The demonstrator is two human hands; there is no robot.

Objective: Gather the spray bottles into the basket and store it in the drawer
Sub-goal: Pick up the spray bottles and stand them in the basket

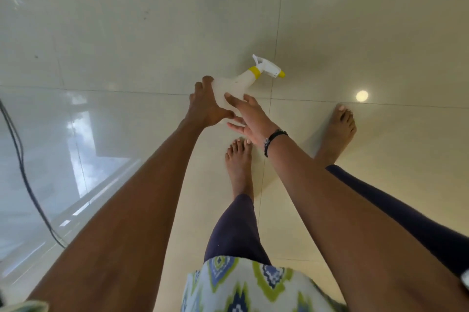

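Head view: a white spray bottle (232, 85) with yellow collar and nozzle is held tilted above the tiled floor (127, 32). Its base is gripped by the left hand (206, 106); the right hand (250, 117), fingers spread, touches its side.

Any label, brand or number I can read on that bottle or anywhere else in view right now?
None can be read.
Spray bottle: plain white body, yellow collar and nozzle tip, no label showing; the left hand and right hand cover part of it.
Floor tiles: no markings.
Patterned cloth: shapes only, no letters.
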